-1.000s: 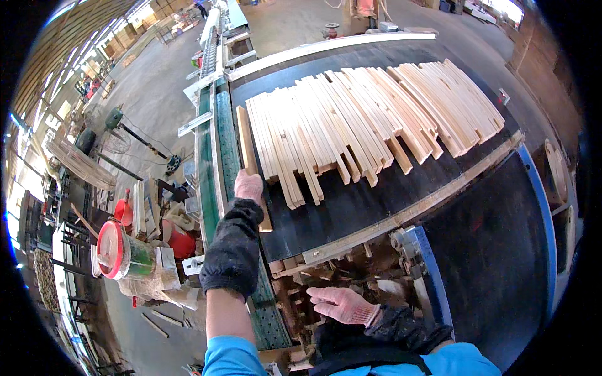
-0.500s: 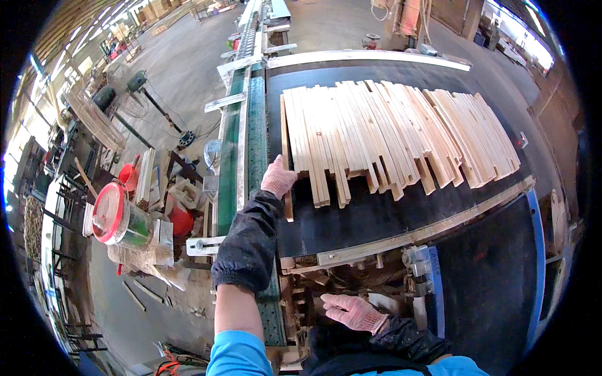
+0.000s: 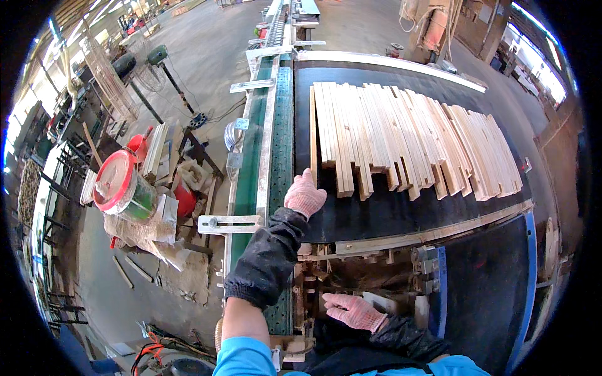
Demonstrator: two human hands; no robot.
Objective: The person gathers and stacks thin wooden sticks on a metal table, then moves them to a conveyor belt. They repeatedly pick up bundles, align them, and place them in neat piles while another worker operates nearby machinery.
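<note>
Gloved in pale pink, my left hand (image 3: pixel 305 196) is at the near end of the leftmost wooden strip (image 3: pixel 313 128), its fingers closed about that end and covering it. This strip lies slightly apart from a wide row of pale wooden strips (image 3: pixel 389 135), whose near ends are uneven. The row rests side by side on a black tabletop (image 3: pixel 376 219). My right hand (image 3: pixel 355 311), in a matching glove, is held low in front of my body. Its fingers are stretched out with nothing in them, above the machine frame.
Left of the tabletop runs a green conveyor (image 3: pixel 254 138) with metal rails and a slotted bracket (image 3: pixel 230 224). A pale bar (image 3: pixel 389 57) edges the far side. Further left stands a red-rimmed bucket (image 3: pixel 116 180). A blue-edged black panel (image 3: pixel 486 288) is at right.
My left hand has shifted back along the leftmost strip to its near end, which stuck out past the hand before. The view has turned slightly left; my right hand has stayed put.
</note>
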